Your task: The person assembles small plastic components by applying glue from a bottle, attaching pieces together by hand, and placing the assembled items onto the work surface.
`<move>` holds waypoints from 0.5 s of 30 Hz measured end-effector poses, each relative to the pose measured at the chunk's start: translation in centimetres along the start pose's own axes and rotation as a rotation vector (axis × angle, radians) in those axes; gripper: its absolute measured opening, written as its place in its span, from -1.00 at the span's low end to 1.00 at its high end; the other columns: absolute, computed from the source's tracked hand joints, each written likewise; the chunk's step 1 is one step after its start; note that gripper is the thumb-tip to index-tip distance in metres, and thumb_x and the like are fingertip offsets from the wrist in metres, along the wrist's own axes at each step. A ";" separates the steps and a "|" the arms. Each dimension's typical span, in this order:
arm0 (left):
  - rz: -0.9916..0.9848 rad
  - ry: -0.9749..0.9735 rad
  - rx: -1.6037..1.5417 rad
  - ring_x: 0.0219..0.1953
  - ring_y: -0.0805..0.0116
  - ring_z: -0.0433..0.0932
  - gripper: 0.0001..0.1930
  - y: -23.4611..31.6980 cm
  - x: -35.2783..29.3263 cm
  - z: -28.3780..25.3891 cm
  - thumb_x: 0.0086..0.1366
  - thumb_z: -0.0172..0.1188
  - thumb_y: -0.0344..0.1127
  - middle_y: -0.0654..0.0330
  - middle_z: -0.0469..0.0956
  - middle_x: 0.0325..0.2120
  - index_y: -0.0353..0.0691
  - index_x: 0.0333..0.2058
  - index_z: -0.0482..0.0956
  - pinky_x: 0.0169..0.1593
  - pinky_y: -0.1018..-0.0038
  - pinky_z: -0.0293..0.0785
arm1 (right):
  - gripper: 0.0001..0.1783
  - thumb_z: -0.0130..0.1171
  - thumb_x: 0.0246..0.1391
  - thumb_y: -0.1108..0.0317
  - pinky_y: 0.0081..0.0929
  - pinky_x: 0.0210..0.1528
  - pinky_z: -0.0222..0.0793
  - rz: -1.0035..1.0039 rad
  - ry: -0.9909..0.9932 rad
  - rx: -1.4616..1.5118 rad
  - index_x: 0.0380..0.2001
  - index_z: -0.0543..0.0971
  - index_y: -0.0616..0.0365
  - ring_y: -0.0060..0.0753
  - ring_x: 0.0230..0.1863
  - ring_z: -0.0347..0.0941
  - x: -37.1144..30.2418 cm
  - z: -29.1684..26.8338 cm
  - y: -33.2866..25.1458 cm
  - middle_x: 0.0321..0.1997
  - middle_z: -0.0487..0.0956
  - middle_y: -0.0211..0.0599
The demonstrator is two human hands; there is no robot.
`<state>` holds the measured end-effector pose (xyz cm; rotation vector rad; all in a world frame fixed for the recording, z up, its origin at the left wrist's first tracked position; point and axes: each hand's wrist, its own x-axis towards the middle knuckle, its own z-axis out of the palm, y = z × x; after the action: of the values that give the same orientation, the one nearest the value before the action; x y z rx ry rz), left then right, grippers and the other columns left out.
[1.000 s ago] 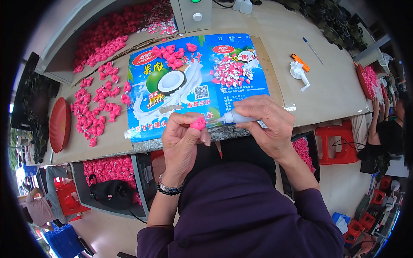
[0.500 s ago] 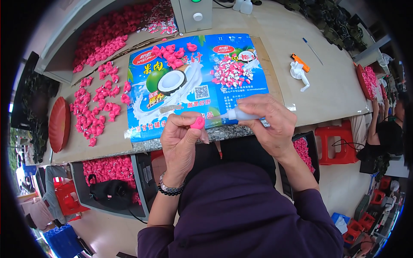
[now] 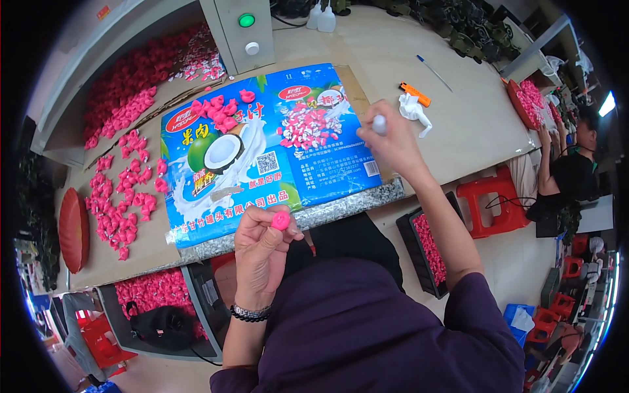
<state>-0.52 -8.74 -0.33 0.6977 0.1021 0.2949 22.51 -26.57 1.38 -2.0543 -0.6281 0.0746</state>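
My left hand (image 3: 257, 252) pinches a small rounded pink plastic piece (image 3: 281, 221) between thumb and fingers, just off the table's front edge. My right hand (image 3: 398, 143) is closed around a small white squeeze bottle (image 3: 379, 125) near the right edge of the blue printed cardboard sheet (image 3: 334, 188). On that sheet lie a heap of tiny pink-and-white pieces (image 3: 308, 126) and a cluster of larger pink pieces (image 3: 218, 112). More pink pieces (image 3: 124, 203) are scattered over the table to the left.
A red dish (image 3: 73, 229) stands at the left edge. Behind the sheet is a grey box (image 3: 237, 39) with a green button. A pen (image 3: 434, 73) and an orange-and-white object (image 3: 414, 98) lie right. A person (image 3: 567, 157) works far right.
My right hand has moved up and away from the pink piece with the bottle, now over the sheet's right side. My left hand still holds the piece. The view has shifted.
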 end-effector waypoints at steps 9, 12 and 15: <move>-0.067 0.014 -0.013 -0.30 0.39 0.55 -0.86 -0.1 -0.2 0.3 0.25 0.23 -0.45 0.08 0.52 -0.24 -0.26 -0.26 0.45 -0.17 0.46 0.52 | -0.81 0.36 -0.23 0.53 -0.37 -0.20 0.43 -0.252 -0.121 -0.281 -0.43 0.62 0.19 -0.19 -0.27 0.55 2.0 1.7 -0.5 -0.35 0.60 -0.23; -0.062 0.019 -0.015 -0.30 0.40 0.55 -0.87 -0.2 -0.1 0.3 0.25 0.22 -0.45 0.08 0.52 -0.23 -0.27 -0.26 0.46 -0.17 0.46 0.52 | -0.77 0.37 -0.25 0.50 -0.30 -0.19 0.44 -0.337 -0.148 -0.381 -0.40 0.63 0.15 -0.16 -0.26 0.55 2.3 1.8 -0.7 -0.36 0.60 -0.23; -0.055 0.014 -0.009 -0.30 0.40 0.55 -0.87 -0.2 0.0 0.4 0.25 0.22 -0.46 0.09 0.52 -0.22 -0.27 -0.25 0.46 -0.17 0.46 0.52 | -0.79 0.36 -0.24 0.50 -0.26 -0.19 0.44 -0.392 -0.151 -0.496 -0.41 0.62 0.14 -0.13 -0.25 0.54 2.2 1.8 -0.7 -0.38 0.60 -0.20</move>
<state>-0.35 -9.17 -0.17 0.6832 0.1332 0.2478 23.59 -23.85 1.40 -2.3638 -1.2311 -0.1736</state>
